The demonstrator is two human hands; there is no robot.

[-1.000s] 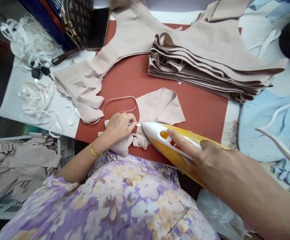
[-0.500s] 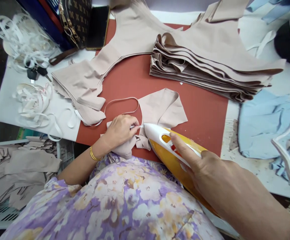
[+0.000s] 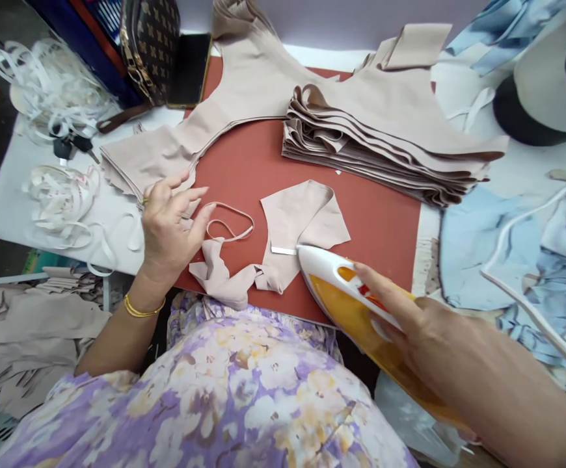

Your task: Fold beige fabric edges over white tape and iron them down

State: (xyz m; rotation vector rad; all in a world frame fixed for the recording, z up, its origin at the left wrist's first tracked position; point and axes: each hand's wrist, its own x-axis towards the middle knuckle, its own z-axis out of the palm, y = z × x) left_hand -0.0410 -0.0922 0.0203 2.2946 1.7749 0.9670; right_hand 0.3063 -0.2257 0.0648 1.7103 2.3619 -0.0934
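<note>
Left hand [image 3: 172, 224], spread, fingers toward one o'clock, sits at the beige piece's [image 3: 287, 218] nine o'clock; right hand [image 3: 424, 331] grips the iron [image 3: 334, 296], index finger toward ten.

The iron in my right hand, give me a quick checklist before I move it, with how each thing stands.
1. Right hand gripping the iron: ok.
2. Left hand clear of the iron: ok, fingers spread, well left of the tip.
3. White strip lying on the beige piece: ok, its right end at the iron's tip.
4. Beige piece smooth throughout: not ok, folded over at its upper right and bunched near the table edge.
5. White cord away from the beige piece: ok, off to the right by the light blue fabric.
6. Iron hot: cannot tell.
</note>
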